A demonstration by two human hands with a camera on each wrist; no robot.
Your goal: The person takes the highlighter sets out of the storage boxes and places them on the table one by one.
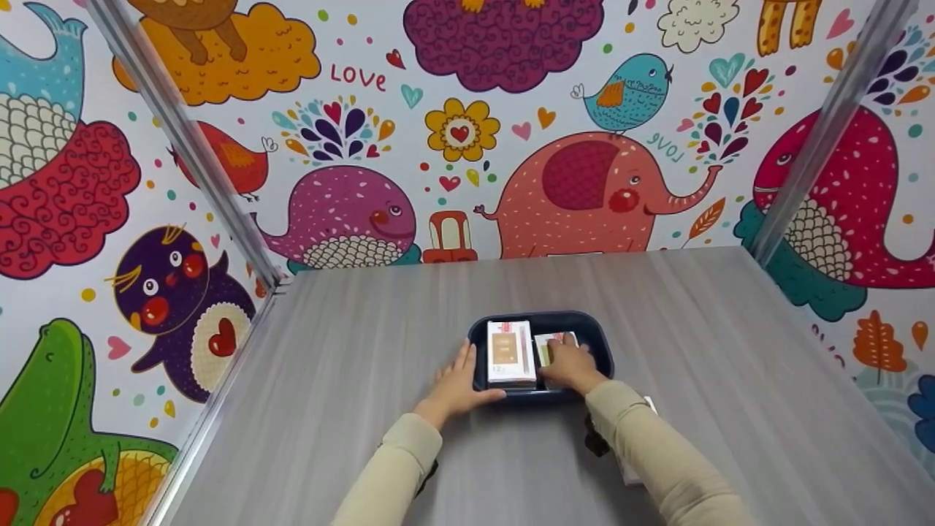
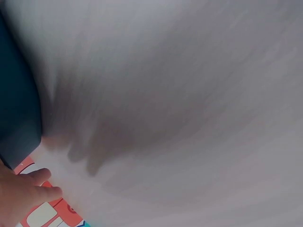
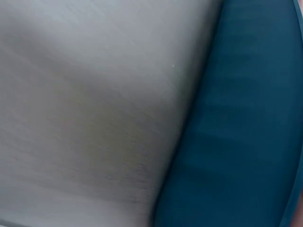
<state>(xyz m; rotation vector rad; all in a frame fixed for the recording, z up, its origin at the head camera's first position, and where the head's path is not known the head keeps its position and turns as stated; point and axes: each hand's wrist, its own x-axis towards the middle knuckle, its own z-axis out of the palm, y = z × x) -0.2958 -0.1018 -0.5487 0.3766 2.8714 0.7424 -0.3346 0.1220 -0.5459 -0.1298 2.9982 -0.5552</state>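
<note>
A dark blue basin [image 1: 600, 337] sits on the table. In its left half lies a white box [image 1: 509, 354] with a tan picture on its front. My right hand [image 1: 572, 363] reaches into the right half and grips a smaller white box [image 1: 542, 340], partly covered by the fingers. My left hand [image 1: 460, 383] rests against the basin's left side, fingers straight and thumb along the front rim. In the left wrist view the left hand's fingers [image 2: 40, 177] extend beside the basin wall [image 2: 19, 94]. The right wrist view shows only the basin's outer side [image 3: 236, 123] and tabletop.
Another white object [image 1: 632, 473] lies on the grey wood-grain table [image 1: 350, 351], mostly hidden under my right forearm. Walls printed with cartoon animals [image 1: 584, 197] stand behind and beside the table, with metal posts [image 1: 182, 131] at the corners.
</note>
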